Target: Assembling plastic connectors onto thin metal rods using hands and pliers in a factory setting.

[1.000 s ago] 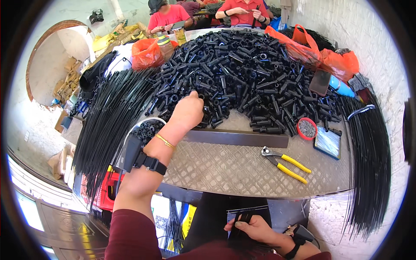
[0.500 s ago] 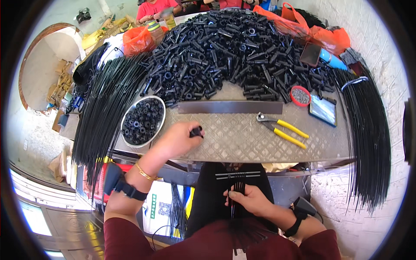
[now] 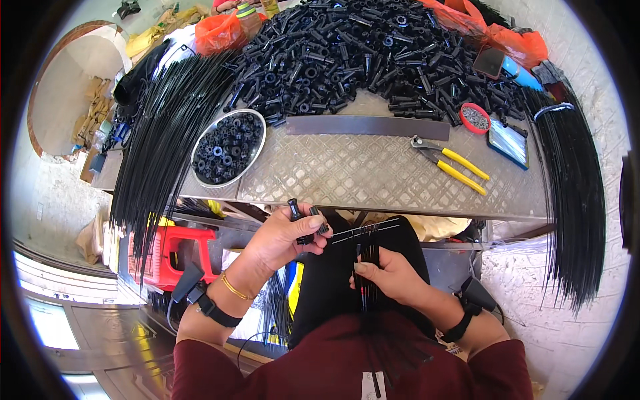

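Over my lap, my left hand (image 3: 283, 237) is closed on a few short black plastic tubes (image 3: 294, 209), which stick out between thumb and fingers. To its right, my right hand (image 3: 393, 275) grips a bundle of thin black rods (image 3: 367, 263). The rods fan out below that hand against my dark red shirt. Thin pale rods (image 3: 373, 229) cross the upper part of the bundle, close to the left fingers. An oval metal bowl (image 3: 265, 138) on the table holds small black ring-like pieces (image 3: 223, 150).
A large heap of black tubes (image 3: 333, 57) covers the table's far side. Before it lie a flat dark bar (image 3: 367, 127), yellow-handled nippers (image 3: 460, 175), a red dish (image 3: 475, 131) and a flat screen device (image 3: 508, 143). Long black rods hang at left (image 3: 167, 127) and right (image 3: 577, 200).
My left hand has come back from over the table to my lap, beside the rod bundle, with the tubes in it. My right hand keeps its hold. The whole view has shifted.
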`<state>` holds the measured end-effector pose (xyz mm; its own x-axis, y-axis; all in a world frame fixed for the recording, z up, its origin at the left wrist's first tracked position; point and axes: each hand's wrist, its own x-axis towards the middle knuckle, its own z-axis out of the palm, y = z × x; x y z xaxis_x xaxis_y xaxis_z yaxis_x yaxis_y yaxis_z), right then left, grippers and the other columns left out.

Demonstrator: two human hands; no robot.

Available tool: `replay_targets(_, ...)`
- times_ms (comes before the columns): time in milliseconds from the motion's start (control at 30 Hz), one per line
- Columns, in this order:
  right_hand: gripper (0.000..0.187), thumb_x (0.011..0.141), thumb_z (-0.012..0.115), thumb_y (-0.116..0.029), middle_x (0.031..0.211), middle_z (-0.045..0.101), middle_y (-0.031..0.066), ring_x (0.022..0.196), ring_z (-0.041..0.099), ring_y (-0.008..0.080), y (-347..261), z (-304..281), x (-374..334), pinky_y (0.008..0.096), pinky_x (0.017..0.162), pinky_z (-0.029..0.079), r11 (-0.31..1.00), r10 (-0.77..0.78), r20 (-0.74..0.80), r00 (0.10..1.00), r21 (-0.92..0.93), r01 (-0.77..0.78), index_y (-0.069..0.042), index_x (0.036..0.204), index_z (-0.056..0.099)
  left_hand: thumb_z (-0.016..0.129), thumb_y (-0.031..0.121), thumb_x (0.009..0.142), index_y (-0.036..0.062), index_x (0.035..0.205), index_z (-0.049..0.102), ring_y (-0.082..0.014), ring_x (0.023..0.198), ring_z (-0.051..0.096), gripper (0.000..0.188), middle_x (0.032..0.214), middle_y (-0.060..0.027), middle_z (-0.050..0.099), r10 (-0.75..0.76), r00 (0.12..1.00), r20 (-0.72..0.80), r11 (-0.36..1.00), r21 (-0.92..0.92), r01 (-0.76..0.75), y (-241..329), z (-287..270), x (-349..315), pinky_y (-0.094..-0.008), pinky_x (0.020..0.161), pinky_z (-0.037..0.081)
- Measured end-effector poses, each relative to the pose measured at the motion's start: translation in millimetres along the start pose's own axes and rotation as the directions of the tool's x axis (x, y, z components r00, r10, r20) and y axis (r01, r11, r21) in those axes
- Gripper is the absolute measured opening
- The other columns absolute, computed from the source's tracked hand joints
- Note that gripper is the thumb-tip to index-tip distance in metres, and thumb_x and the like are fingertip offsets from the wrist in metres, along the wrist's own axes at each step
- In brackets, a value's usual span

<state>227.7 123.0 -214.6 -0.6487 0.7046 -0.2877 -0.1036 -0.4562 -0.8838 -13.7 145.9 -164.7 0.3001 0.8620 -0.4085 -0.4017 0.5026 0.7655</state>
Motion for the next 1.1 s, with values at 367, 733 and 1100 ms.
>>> replay_targets(367,0.017,0.093,0.059,-0.020,0.083,0.063,0.0053,0.076,0.063,0.0128,-4.3,7.8,2.1,0.0258,0.070,0.051,0.999,0.034,0.006,0.999,0.020,-0.034,-0.005,0.097,0.054,0.069,0.013,0.084,0.0051,0.104,0.062,-0.0133,0.072,0.064,0.022,0.096,-0.0110,0.067,0.038,0.999,-0.003,0.998,-0.050,-0.039,-6.0,4.3,-8.5,-0.0271,0.066,0.052)
replay_targets(733,0.015,0.093,0.059,-0.018,0.081,0.061,0.0020,0.074,0.060,0.0085,-8.0,10.8,5.9,0.0242,0.067,0.050,0.998,0.045,0.011,0.999,0.034,-0.046,-0.004,0.097,0.055,0.068,0.007,0.081,0.0020,0.102,0.062,-0.0155,0.069,0.061,0.022,0.097,-0.0140,0.066,0.048,0.999,0.009,0.996,-0.082,-0.047,-1.1,8.3,-6.4,-0.0267,0.064,0.051)
replay_targets(1100,0.017,0.093,0.059,-0.019,0.080,0.061,0.0018,0.073,0.059,0.0083,-8.6,9.0,6.1,0.0237,0.067,0.050,0.997,0.076,-0.002,0.997,0.035,-0.076,-0.003,0.098,0.057,0.070,0.006,0.081,0.0052,0.097,0.062,-0.0161,0.074,0.061,0.019,0.099,-0.0151,0.066,0.051,0.998,0.040,0.994,-0.095,-0.047,-4.3,9.5,-1.4,-0.0279,0.067,0.051)
